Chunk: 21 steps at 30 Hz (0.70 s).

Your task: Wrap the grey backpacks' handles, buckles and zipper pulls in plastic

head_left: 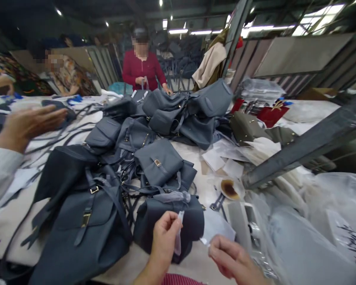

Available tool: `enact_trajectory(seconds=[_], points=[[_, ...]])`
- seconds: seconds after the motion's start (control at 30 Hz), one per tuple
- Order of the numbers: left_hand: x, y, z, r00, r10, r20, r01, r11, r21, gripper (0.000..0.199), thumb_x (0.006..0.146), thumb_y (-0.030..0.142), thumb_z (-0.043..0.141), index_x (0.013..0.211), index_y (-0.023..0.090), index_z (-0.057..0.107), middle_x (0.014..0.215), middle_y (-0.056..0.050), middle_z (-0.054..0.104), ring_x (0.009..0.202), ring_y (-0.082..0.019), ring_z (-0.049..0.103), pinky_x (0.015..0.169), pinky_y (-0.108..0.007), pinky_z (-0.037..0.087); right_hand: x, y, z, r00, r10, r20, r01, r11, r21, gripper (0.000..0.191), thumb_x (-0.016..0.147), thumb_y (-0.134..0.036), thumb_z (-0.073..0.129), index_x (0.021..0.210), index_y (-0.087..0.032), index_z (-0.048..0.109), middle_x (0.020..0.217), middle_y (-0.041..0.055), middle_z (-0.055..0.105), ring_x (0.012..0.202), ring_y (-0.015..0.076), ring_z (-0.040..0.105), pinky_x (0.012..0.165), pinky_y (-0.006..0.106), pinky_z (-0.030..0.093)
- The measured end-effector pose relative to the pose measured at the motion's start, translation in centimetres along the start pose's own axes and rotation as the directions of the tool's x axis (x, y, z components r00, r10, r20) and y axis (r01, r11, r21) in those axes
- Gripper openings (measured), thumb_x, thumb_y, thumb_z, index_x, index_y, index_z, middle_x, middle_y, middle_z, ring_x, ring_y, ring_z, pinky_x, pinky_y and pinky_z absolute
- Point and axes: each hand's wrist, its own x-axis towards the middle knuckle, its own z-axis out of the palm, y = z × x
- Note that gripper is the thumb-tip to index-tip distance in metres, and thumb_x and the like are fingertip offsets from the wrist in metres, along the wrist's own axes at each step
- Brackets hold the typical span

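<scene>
We find the left hand (163, 237) closed in a thumb-and-finger pinch on a narrow translucent film strip (178, 233), which hangs down from the grip. The right hand (233, 257) is positioned just beside a white paper sheet (216, 227), with its fingers curled toward the thumb; we cannot tell whether it grasps the edge of the sheet. Directly beyond both hands lies a dark grey leather backpack (169, 225), its top handle wrapped in pale grey film (172, 196). This backpack sits at the near edge of a heap of slate-grey backpacks (160, 158) with brass buckles, on a white-covered worktable (127, 267). To the right of the heap, we note loose paper slips (222, 158), an olive bag (246, 126), a red paper bag (271, 114) and clear plastic bags (314, 225). Across the table, a person in a red top (142, 69) holds a strap with one hand. At the left edge, a co-worker's hand (26, 122) in a white sleeve extends over the table.
</scene>
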Motion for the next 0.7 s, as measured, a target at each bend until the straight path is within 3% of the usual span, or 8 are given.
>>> enact_trajectory(seconds=[0.07, 0.13, 0.27, 0.37, 0.47, 0.57, 0.63, 0.7], points=[[-0.3, -0.3, 0.1, 0.999, 0.046, -0.006, -0.046, 0.999, 0.028, 0.033, 0.070, 0.047, 0.072, 0.064, 0.018, 0.059, 0.057, 0.002, 0.051, 0.053, -0.011, 0.046, 0.052, -0.021, 0.038, 1.4, -4.0, 1.7, 0.996, -0.071, 0.062, 0.070, 0.997, 0.031, 0.037, 0.074, -0.055, 0.063, 0.065, -0.021, 0.053, 0.057, -0.0062, 0.035, 0.054, 0.0112, 0.029, 0.051, 0.024, 0.024], [-0.6, -0.5, 0.2, 0.996, 0.092, -0.011, -0.091, 0.993, 0.073, 0.031, 0.072, 0.045, 0.071, 0.064, 0.018, 0.059, 0.058, 0.002, 0.053, 0.055, -0.012, 0.048, 0.054, -0.022, 0.040, 3.2, -5.9, 3.0, 0.993, -0.109, 0.054, 0.110, 0.994, -0.011, 0.037, 0.073, -0.054, 0.063, 0.062, -0.021, 0.050, 0.057, -0.0061, 0.035, 0.056, 0.0111, 0.029, 0.052, 0.024, 0.025], [-1.0, -1.1, 0.1, 0.984, 0.178, -0.019, -0.172, 0.969, 0.178, 0.025, 0.081, 0.039, 0.064, 0.067, 0.018, 0.060, 0.063, -0.001, 0.060, 0.062, -0.015, 0.054, 0.061, -0.023, 0.044, 6.1, -4.9, 4.0, 0.997, -0.080, -0.019, 0.078, 0.991, -0.113, 0.039, 0.066, -0.056, 0.062, 0.056, -0.021, 0.046, 0.052, -0.0063, 0.035, 0.054, 0.0107, 0.030, 0.052, 0.024, 0.024], [-1.3, -1.5, -0.3, 0.965, 0.263, -0.023, -0.248, 0.933, 0.261, 0.016, 0.085, 0.034, 0.059, 0.079, 0.019, 0.063, 0.069, -0.002, 0.064, 0.065, -0.016, 0.059, 0.065, -0.025, 0.047, 7.1, -3.7, 4.0, 0.998, -0.059, -0.037, 0.053, 0.987, -0.152, 0.039, 0.065, -0.054, 0.062, 0.053, -0.021, 0.045, 0.051, -0.0063, 0.036, 0.052, 0.0100, 0.029, 0.050, 0.024, 0.021], [-1.6, -1.9, -1.0, 0.889, 0.458, -0.006, -0.420, 0.819, 0.390, 0.023, 0.087, 0.026, 0.057, 0.107, 0.018, 0.064, 0.078, -0.006, 0.068, 0.072, -0.019, 0.063, 0.074, -0.028, 0.050, 7.2, -3.4, 4.0, 0.998, -0.041, -0.038, 0.035, 0.986, -0.162, 0.039, 0.066, -0.053, 0.062, 0.052, -0.020, 0.048, 0.049, -0.0061, 0.038, 0.052, 0.0099, 0.030, 0.050, 0.024, 0.021], [-1.5, -2.0, -1.8, 0.763, 0.630, 0.144, -0.609, 0.627, 0.486, 0.037, 0.091, 0.019, 0.049, 0.126, 0.018, 0.060, 0.086, -0.010, 0.070, 0.077, -0.021, 0.064, 0.075, -0.031, 0.051, 7.0, -3.6, 4.0, 1.000, -0.020, -0.019, 0.017, 0.988, -0.155, 0.040, 0.066, -0.055, 0.064, 0.052, -0.019, 0.051, 0.048, -0.0061, 0.040, 0.050, 0.0094, 0.031, 0.049, 0.024, 0.021], [-1.3, -1.9, -2.2, 0.702, 0.664, 0.256, -0.682, 0.524, 0.511, 0.039, 0.092, 0.016, 0.045, 0.127, 0.019, 0.060, 0.086, -0.011, 0.070, 0.078, -0.021, 0.063, 0.072, -0.031, 0.051, 6.9, -3.7, 4.0, 1.000, -0.005, 0.000, 0.005, 0.990, -0.144, 0.042, 0.067, -0.057, 0.064, 0.053, -0.019, 0.053, 0.046, -0.0067, 0.039, 0.049, 0.0089, 0.030, 0.048, 0.024, 0.021], [-1.2, -1.7, -2.5, 0.683, 0.661, 0.309, -0.704, 0.484, 0.520, 0.037, 0.093, 0.015, 0.044, 0.124, 0.019, 0.063, 0.083, -0.011, 0.069, 0.078, -0.021, 0.063, 0.069, -0.030, 0.051, 6.7, -3.7, 4.1, 1.000, 0.009, 0.019, -0.006, 0.992, -0.124, 0.044, 0.068, -0.060, 0.063, 0.055, -0.019, 0.053, 0.046, -0.0074, 0.038, 0.047, 0.0086, 0.029, 0.048, 0.024, 0.020]])
